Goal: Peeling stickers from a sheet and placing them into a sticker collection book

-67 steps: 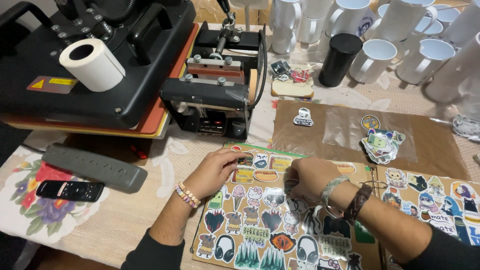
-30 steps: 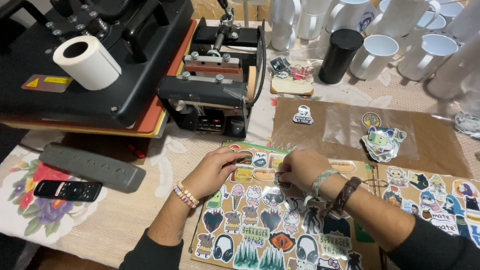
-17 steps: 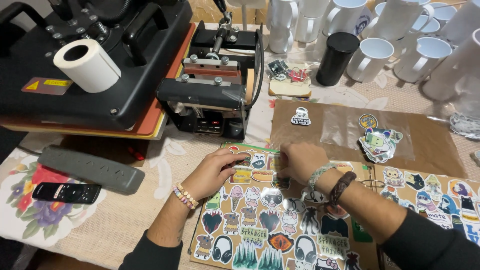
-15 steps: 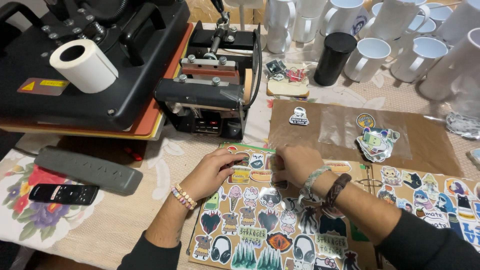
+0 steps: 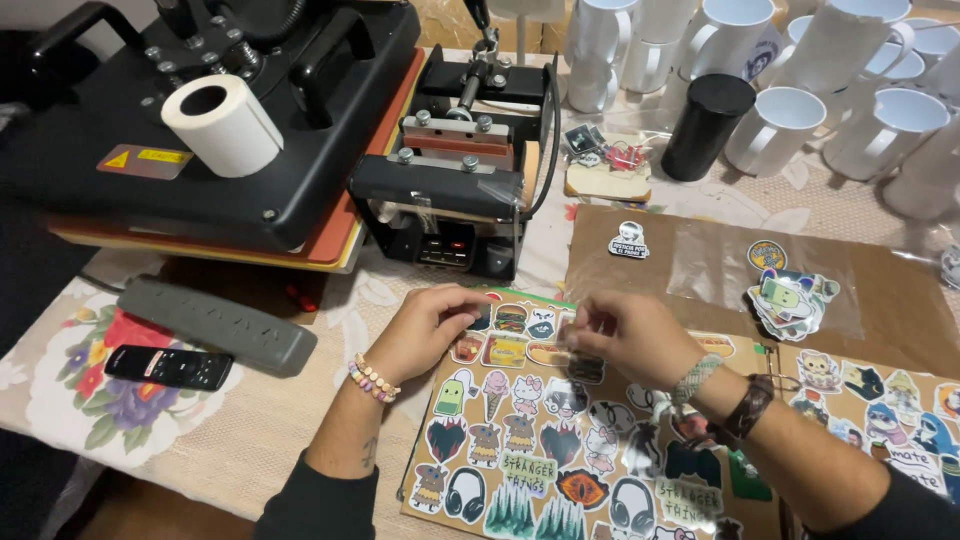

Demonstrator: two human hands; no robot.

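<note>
Since two seconds ago the right hand (image 5: 625,335) has slid up the sticker sheet (image 5: 560,440), from its middle rows to the top edge, and now sits close beside the left hand (image 5: 432,325). The left hand has hardly moved. It lies palm down on the sheet's upper left corner, fingers curled, fingertips pressing the top row of stickers. The right hand's thumb and fingers are drawn together in a pinch at a small sticker on the top row; whether the sticker is lifted off cannot be told. A beaded bracelet (image 5: 373,379) circles the left wrist, and woven and dark bands circle the right.

The sticker sheet lies flat on the table (image 5: 200,450), near its front edge, covered in rows of cartoon stickers. A second sheet of stickers (image 5: 880,400) lies touching it on the right. Behind them is a brown cardboard sheet (image 5: 900,310) bearing a small pile of loose stickers (image 5: 790,300). Further back stand a black mug press (image 5: 460,180), a large black flat heat press (image 5: 230,150) with a white paper roll (image 5: 222,124) on top, a black tumbler (image 5: 707,125) and a cluster of white mugs (image 5: 800,90). To the left are a grey power strip (image 5: 215,325) and a black remote (image 5: 168,367)
</note>
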